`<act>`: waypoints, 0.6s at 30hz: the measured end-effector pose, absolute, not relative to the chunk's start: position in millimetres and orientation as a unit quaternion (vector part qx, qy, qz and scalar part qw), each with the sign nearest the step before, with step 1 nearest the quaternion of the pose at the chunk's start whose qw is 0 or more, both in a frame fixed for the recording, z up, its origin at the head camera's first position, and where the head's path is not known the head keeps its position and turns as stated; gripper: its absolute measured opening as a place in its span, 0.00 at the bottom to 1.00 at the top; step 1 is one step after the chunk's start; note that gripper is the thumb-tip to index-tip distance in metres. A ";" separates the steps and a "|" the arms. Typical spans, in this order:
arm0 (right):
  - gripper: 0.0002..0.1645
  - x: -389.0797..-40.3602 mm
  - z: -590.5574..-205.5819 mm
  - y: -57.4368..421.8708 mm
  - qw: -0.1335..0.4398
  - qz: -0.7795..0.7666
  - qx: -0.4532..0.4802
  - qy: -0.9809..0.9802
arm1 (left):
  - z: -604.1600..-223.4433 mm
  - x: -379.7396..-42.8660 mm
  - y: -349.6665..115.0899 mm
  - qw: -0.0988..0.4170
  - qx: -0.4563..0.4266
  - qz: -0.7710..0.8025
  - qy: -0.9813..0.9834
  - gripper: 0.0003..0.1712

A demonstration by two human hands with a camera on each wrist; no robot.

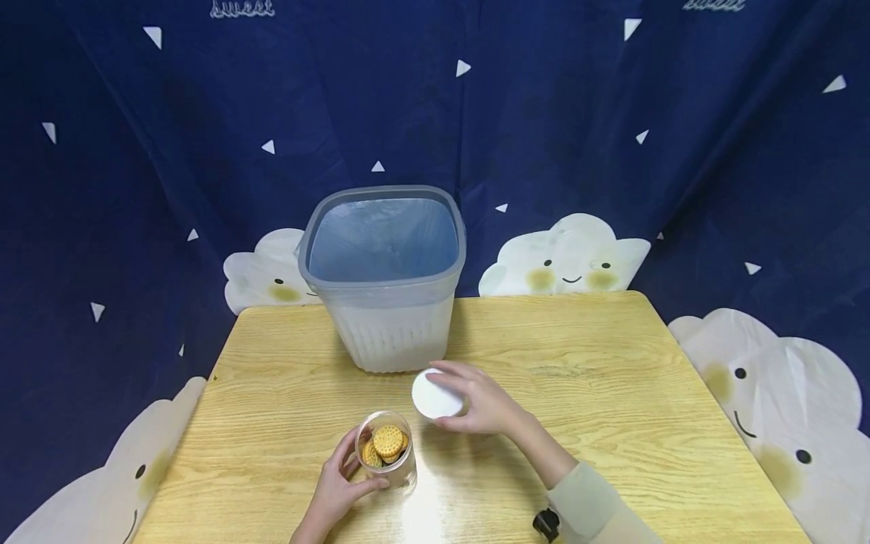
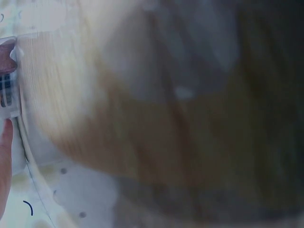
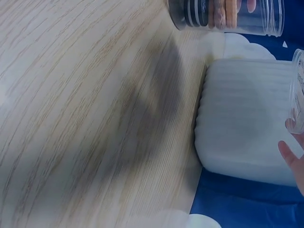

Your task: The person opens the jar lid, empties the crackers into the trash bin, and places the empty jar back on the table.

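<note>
In the head view my left hand (image 1: 336, 480) holds a clear jar (image 1: 404, 479) upright at the table's near side. Round golden biscuits (image 1: 388, 439) show through its uncovered mouth. Dark round pieces (image 3: 198, 11) lie lower in the jar in the right wrist view. Up and to the right of the jar, my right hand (image 1: 485, 404) grips a round lid (image 1: 431, 396) by its edge, apart from the jar. The lid looks white from above and clear from the side. The left wrist view is mostly blurred, with a finger (image 2: 4, 166) at its left edge.
A pale ribbed bin (image 1: 394, 329) with a grey rim stands behind the hands on the wooden table (image 1: 571, 363). Near the right sleeve (image 1: 591, 502) is a small black object (image 1: 546, 523). A dark blue curtain (image 1: 544, 136) with clouds hangs around the table.
</note>
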State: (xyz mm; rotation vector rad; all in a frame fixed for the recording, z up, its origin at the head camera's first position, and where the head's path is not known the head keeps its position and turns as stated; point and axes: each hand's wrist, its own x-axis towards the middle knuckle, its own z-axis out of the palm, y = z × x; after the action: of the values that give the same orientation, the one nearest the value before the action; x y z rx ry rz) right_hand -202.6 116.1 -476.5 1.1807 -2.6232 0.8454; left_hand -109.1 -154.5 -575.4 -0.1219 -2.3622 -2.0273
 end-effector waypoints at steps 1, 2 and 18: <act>0.40 -202.7 -477.0 117.7 0.074 0.283 0.390 -0.873 | -575.8 -109.1 -154.6 0.012 -0.039 -0.650 -0.759 0.50; 0.40 -202.9 -477.4 119.4 0.076 0.286 0.388 -0.873 | -575.8 -109.2 -154.7 0.011 -0.038 -0.650 -0.759 0.50; 0.40 -205.9 -487.4 144.1 0.093 0.306 0.345 -0.882 | -576.4 -108.8 -155.3 0.010 -0.039 -0.652 -0.757 0.50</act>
State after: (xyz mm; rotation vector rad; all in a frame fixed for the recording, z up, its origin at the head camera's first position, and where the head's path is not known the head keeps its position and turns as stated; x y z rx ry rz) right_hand -205.9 144.1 -487.4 1.0250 -2.6181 0.9094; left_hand -108.8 -155.3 -576.4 -0.1232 -2.3630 -2.0373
